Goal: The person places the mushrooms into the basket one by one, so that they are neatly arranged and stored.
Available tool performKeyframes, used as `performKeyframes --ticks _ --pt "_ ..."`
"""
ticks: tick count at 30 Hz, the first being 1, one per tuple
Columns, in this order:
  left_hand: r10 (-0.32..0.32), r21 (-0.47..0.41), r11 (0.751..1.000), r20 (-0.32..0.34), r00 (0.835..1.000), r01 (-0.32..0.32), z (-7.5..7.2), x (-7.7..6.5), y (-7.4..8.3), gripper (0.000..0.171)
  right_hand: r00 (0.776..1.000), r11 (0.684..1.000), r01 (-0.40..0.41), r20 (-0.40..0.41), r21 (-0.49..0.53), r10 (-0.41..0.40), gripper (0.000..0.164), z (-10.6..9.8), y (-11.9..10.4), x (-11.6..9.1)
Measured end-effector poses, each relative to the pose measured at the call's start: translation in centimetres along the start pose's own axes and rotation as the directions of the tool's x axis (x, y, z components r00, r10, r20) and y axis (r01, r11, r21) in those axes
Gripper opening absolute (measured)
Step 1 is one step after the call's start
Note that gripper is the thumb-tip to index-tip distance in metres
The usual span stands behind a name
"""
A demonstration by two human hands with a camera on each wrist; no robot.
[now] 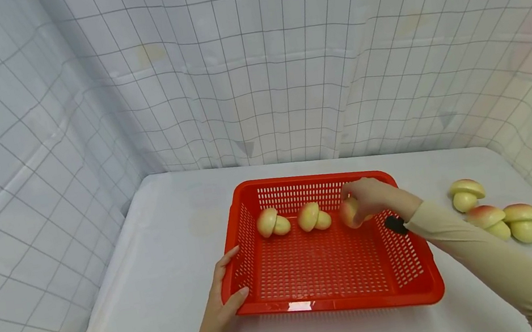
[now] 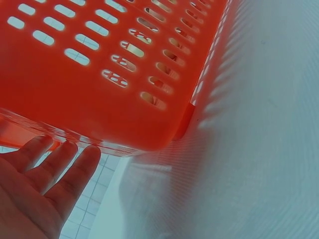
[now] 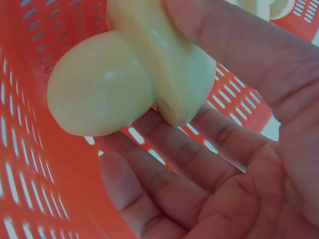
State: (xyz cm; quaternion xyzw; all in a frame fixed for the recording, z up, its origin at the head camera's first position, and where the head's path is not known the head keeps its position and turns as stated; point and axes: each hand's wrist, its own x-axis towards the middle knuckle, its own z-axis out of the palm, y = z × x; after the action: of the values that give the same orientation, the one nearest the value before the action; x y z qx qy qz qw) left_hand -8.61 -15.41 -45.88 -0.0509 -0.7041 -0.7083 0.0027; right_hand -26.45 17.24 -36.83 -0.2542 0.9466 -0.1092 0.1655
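In the head view, my right hand (image 1: 372, 195) grips a toy mushroom (image 1: 349, 212) at the right end of the red plastic basket (image 1: 335, 306). Its pale stem and cap show between thumb and fingers in the right wrist view, where the mushroom (image 3: 102, 84) partly hides the fingertips. Two more mushrooms lie inside, one at the left (image 1: 268, 223) and one in the middle (image 1: 309, 217). My left hand (image 1: 218, 305) rests on the basket's front left corner, thumb and a finger over the rim. Up close, the left fingers (image 2: 67, 184) look nearly straight against the red edge.
Right of the basket, three mushrooms sit on the white-covered table (image 1: 140, 322): one farther back (image 1: 466, 193), and two side by side, left (image 1: 486, 218) and right (image 1: 524, 222). White grid-patterned curtains (image 1: 257, 75) hang behind and on both sides.
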Motion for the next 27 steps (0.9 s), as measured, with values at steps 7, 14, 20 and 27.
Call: performKeyframes --ticks 7,14,20,27 --pt "-0.003 -0.001 1.000 -0.005 1.000 0.003 0.00 0.05 -0.06 0.069 1.000 1.000 0.003 -0.006 -0.012 -0.003 0.046 0.53 -0.02 0.23" --pt "0.000 -0.002 1.000 -0.003 1.000 0.000 0.00 0.06 -0.05 0.068 1.000 1.000 -0.017 -0.008 -0.003 0.017 0.047 0.75 -0.04 0.20" --pt "0.000 -0.003 1.000 0.003 1.000 0.000 0.00 0.03 0.01 0.068 0.999 0.998 -0.046 0.013 0.034 0.045 0.046 0.80 0.07 0.22" --pt "-0.002 0.002 1.000 -0.002 1.000 0.002 0.01 -0.02 0.08 0.068 0.997 0.996 -0.068 0.023 0.054 0.067 0.049 0.95 0.25 0.20"
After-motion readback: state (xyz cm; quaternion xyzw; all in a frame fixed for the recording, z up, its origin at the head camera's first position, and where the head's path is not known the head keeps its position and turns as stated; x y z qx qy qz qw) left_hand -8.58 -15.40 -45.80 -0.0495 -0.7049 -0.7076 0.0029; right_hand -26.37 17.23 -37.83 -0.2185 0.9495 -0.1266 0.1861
